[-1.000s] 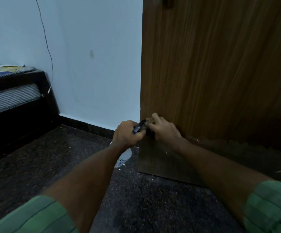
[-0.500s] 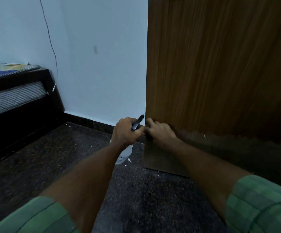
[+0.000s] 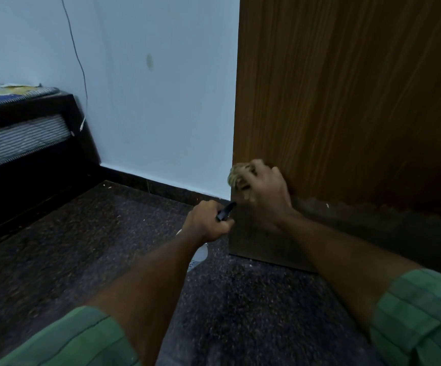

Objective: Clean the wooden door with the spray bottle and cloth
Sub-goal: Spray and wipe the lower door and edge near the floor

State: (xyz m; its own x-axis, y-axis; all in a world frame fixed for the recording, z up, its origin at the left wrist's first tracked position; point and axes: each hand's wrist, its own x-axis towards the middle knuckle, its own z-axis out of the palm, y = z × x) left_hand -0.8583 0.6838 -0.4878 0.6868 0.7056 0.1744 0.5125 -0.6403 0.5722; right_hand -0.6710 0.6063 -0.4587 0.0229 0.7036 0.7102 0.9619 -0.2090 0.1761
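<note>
The wooden door (image 3: 346,101) fills the right half of the view, with a darker wet band along its lower part. My right hand (image 3: 264,191) presses a bunched pale cloth (image 3: 236,174) against the door's left edge, low down. My left hand (image 3: 206,223) is closed around a spray bottle; its black nozzle (image 3: 226,211) pokes out toward the door, and the white body (image 3: 199,256) shows below my wrist. The two hands are close but apart.
A pale blue wall (image 3: 161,101) with a dark skirting meets the speckled dark floor (image 3: 82,247). A dark bed frame with a striped mattress (image 3: 21,138) stands at the left. A thin cable (image 3: 78,56) hangs down the wall.
My right hand with the cloth has slid up the door's edge, away from my left hand. My left hand with the bottle has stayed low.
</note>
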